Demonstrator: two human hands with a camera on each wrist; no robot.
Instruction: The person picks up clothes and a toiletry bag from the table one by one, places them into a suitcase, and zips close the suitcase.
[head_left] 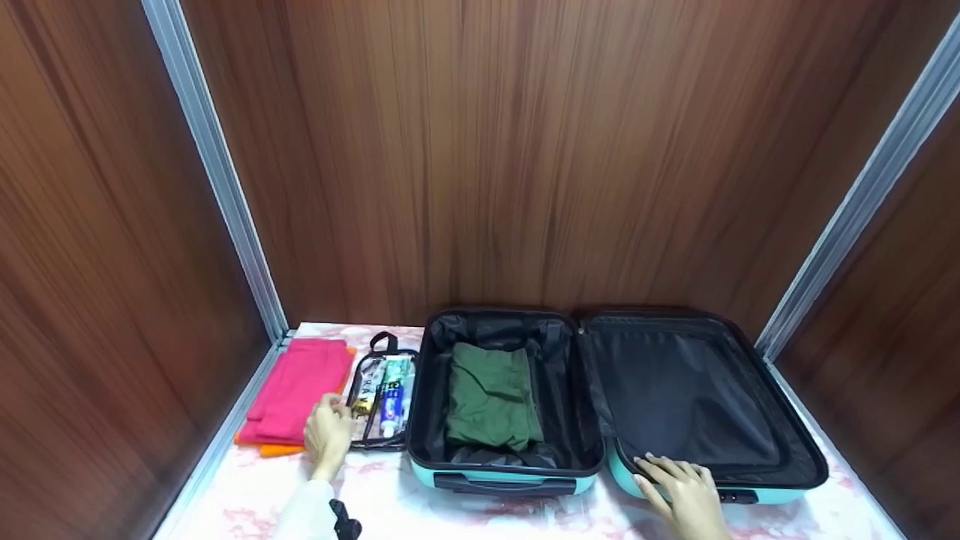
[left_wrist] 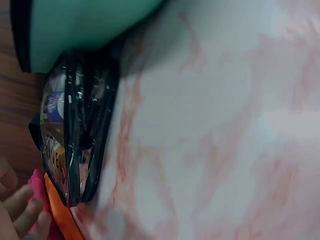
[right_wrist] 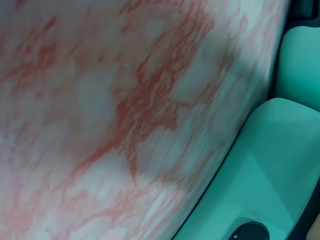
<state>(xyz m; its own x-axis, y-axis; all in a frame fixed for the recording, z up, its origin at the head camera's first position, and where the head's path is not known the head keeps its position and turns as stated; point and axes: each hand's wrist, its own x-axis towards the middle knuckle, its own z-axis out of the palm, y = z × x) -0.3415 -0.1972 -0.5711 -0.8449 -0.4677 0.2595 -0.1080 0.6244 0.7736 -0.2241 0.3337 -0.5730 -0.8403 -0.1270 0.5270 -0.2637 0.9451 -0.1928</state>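
Note:
In the head view my left hand (head_left: 328, 433) is over the edge of the folded pink cloth (head_left: 304, 386), beside a clear toiletry pouch (head_left: 369, 401) with black trim. Its fingers are loosely bent and spread in the left wrist view, close to the pink cloth and the pouch (left_wrist: 75, 135). Inside the pouch lie a blue-and-white tube (head_left: 391, 409) and other small items. My right hand (head_left: 684, 495) rests with extended fingers on the front rim of the right half of an open suitcase (head_left: 690, 390). A folded dark green garment (head_left: 491, 397) lies in the left half.
An orange cloth (head_left: 281, 451) shows beneath the pink one. The suitcase's turquoise shell (right_wrist: 240, 170) sits on a pink-and-white marbled table (head_left: 390, 495). Wood-grain panels (head_left: 510, 150) with metal corner strips enclose the back and sides.

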